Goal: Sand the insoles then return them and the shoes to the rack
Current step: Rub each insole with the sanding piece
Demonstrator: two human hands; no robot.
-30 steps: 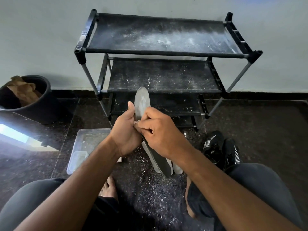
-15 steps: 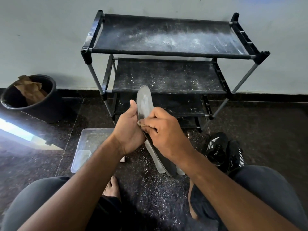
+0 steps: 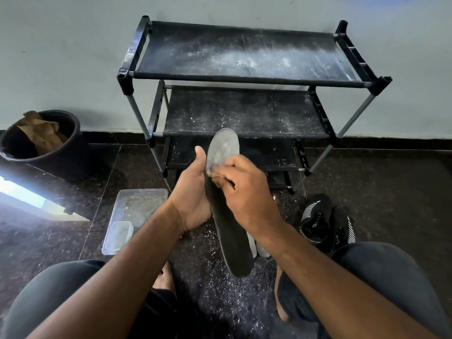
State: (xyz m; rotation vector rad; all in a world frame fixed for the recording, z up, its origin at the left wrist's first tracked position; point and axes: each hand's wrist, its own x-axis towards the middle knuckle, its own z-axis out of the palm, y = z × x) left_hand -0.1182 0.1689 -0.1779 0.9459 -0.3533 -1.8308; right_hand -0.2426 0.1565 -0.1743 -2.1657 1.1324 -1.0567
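A long dark insole (image 3: 232,241) with a pale, dusty toe end stands nearly upright in front of me. My left hand (image 3: 193,196) grips it at the middle from the left, thumb up along its edge. My right hand (image 3: 244,192) pinches a small brown piece of sandpaper (image 3: 215,176) against the insole's face. Pale insoles (image 3: 259,248) lie on the floor behind it. Two black shoes (image 3: 325,221) with white stripes sit on the floor to the right. The black shoe rack (image 3: 244,77) stands against the wall, its shelves dusty and bare.
A clear plastic tray (image 3: 137,211) lies on the floor to the left, with a smaller tub inside. A black bin (image 3: 49,152) holding brown paper stands at far left. White dust covers the dark floor between my knees and bare feet.
My right hand has slid the sandpaper a little up the insole toward the toe end. The view has shifted slightly; the left hand keeps its grip.
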